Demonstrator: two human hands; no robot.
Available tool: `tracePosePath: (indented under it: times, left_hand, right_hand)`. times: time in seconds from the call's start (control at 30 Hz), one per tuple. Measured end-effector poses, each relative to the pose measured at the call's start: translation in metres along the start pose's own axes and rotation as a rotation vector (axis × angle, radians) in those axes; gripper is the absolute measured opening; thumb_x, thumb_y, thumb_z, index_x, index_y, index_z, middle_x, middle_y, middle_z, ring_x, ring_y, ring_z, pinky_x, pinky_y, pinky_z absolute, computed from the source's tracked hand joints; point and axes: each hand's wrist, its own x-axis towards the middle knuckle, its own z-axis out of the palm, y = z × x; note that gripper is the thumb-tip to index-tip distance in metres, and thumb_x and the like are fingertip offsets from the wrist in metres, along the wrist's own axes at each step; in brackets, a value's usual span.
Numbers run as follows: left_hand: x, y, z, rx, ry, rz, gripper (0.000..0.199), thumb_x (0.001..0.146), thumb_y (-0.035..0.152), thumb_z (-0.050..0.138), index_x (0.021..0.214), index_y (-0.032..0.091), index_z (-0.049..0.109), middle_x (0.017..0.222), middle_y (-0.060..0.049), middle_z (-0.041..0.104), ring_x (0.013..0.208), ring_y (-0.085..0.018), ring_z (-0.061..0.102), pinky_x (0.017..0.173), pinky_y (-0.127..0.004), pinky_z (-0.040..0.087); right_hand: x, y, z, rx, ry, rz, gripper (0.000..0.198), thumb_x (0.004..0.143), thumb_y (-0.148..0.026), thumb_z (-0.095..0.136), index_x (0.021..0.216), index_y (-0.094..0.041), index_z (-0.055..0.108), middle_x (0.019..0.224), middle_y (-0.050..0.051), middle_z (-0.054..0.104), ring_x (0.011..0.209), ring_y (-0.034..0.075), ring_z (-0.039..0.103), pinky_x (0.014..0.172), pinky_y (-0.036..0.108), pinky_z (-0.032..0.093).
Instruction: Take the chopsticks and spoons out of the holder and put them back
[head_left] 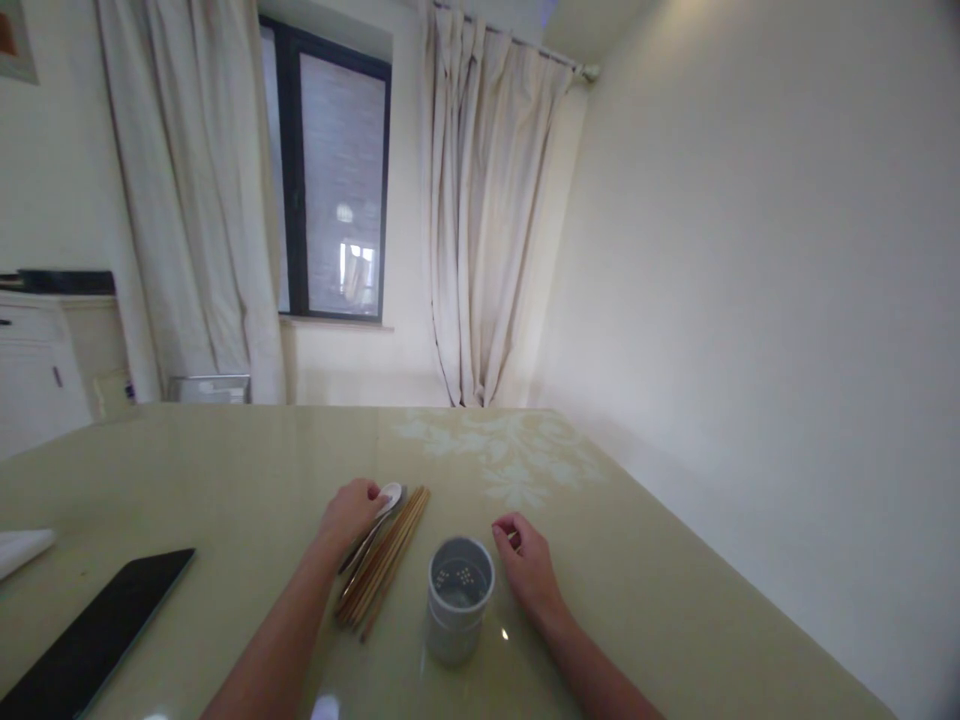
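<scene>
My left hand (352, 514) is closed at the bowl end of a white spoon (391, 494), with its fingertips on the edge. The spoon's handle runs down beside a bundle of wooden chopsticks (386, 562) lying on the table. Another metal utensil seems to lie under them, mostly hidden. Right of the chopsticks stands a grey cylindrical utensil holder (459, 600), upright, with small drain holes showing in its bottom and no utensils inside. Just beyond its right side, my right hand (527, 562) rests with fingers loosely curled in, holding nothing that I can see.
The glossy greenish table (247, 470) has a pale leaf pattern at its far right. A black flat panel (101, 630) lies at the left, near a white object (24, 550) at the edge of view. Behind are curtains, a window and a white cabinet (45, 370).
</scene>
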Motion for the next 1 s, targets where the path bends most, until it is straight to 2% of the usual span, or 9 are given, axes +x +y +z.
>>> tracePosePath:
  times: [0.13,0.23,0.37,0.43,0.53,0.6,0.67,0.77,1.0]
  left_hand:
    - [-0.003,0.002,-0.006,0.025,0.013,-0.002,0.019,0.089,0.034,0.066,0.085,0.020,0.077,0.099,-0.013,0.083,0.098,-0.028,0.077,0.080,-0.030,0.051]
    - [-0.005,0.014,-0.022,0.010,0.065,0.024,0.016,0.087,0.029,0.065,0.092,0.019,0.077,0.105,-0.016,0.082,0.103,-0.030,0.076,0.086,-0.034,0.053]
    - [-0.018,0.051,-0.052,-0.076,0.156,0.172,0.031,0.100,0.033,0.049,0.108,0.019,0.075,0.117,-0.013,0.080,0.108,-0.025,0.073,0.098,-0.034,0.052]
    - [-0.036,0.072,-0.058,-0.227,0.219,0.279,0.042,0.106,0.042,0.039,0.117,0.020,0.072,0.120,-0.010,0.079,0.109,-0.022,0.072,0.098,-0.031,0.054]
    - [-0.078,0.092,-0.041,-0.693,0.359,0.415,0.057,0.107,0.057,0.029,0.114,0.018,0.071,0.115,-0.012,0.078,0.108,-0.026,0.070,0.098,-0.036,0.056]
    - [-0.106,0.092,-0.017,-0.827,0.390,0.438,0.064,0.108,0.063,0.024,0.114,0.020,0.070,0.118,-0.013,0.076,0.112,-0.027,0.069,0.102,-0.039,0.055]
    - [-0.127,0.083,0.009,-0.854,0.361,0.488,0.063,0.106,0.067,0.026,0.123,0.023,0.069,0.128,-0.013,0.073,0.121,-0.029,0.066,0.107,-0.043,0.052]
    - [-0.140,0.068,0.038,-0.840,0.324,0.540,0.065,0.104,0.072,0.029,0.137,0.026,0.062,0.142,-0.013,0.066,0.129,-0.032,0.062,0.111,-0.049,0.050]
    - [-0.141,0.070,0.048,-0.839,0.200,0.595,0.065,0.100,0.074,0.038,0.140,0.028,0.059,0.141,-0.016,0.065,0.126,-0.034,0.065,0.108,-0.052,0.053]
  right_hand:
    - [0.001,-0.003,0.004,-0.038,0.001,-0.020,0.025,0.097,-0.037,0.048,0.088,-0.021,0.065,0.083,0.007,0.074,0.075,0.024,0.069,0.071,0.033,0.053]
    - [0.001,-0.006,0.006,-0.068,0.004,-0.032,0.026,0.099,-0.036,0.047,0.088,-0.021,0.064,0.082,0.006,0.073,0.074,0.022,0.068,0.070,0.031,0.051]
    - [0.001,-0.007,0.008,-0.112,0.019,-0.033,0.031,0.102,-0.038,0.044,0.083,-0.021,0.062,0.079,0.005,0.071,0.073,0.022,0.066,0.069,0.030,0.047]
    - [0.002,-0.008,0.008,-0.125,0.026,-0.035,0.032,0.102,-0.040,0.044,0.082,-0.022,0.061,0.079,0.005,0.071,0.075,0.022,0.065,0.070,0.030,0.046]
    - [0.002,-0.008,0.009,-0.130,0.033,-0.033,0.033,0.102,-0.042,0.044,0.081,-0.022,0.060,0.078,0.005,0.071,0.074,0.022,0.065,0.069,0.030,0.045]
    - [0.003,-0.008,0.010,-0.125,0.040,-0.032,0.035,0.102,-0.045,0.042,0.080,-0.023,0.058,0.077,0.005,0.071,0.072,0.022,0.065,0.067,0.030,0.045]
    - [0.004,-0.008,0.010,-0.119,0.048,-0.039,0.039,0.103,-0.050,0.040,0.078,-0.024,0.056,0.075,0.005,0.070,0.071,0.022,0.065,0.067,0.031,0.045]
    - [0.005,-0.007,0.011,-0.115,0.058,-0.048,0.046,0.102,-0.059,0.036,0.074,-0.026,0.052,0.071,0.004,0.068,0.069,0.023,0.065,0.066,0.032,0.045]
    - [0.006,-0.008,0.012,-0.101,0.078,-0.048,0.043,0.101,-0.057,0.040,0.075,-0.026,0.054,0.070,0.005,0.069,0.067,0.024,0.065,0.064,0.033,0.043]
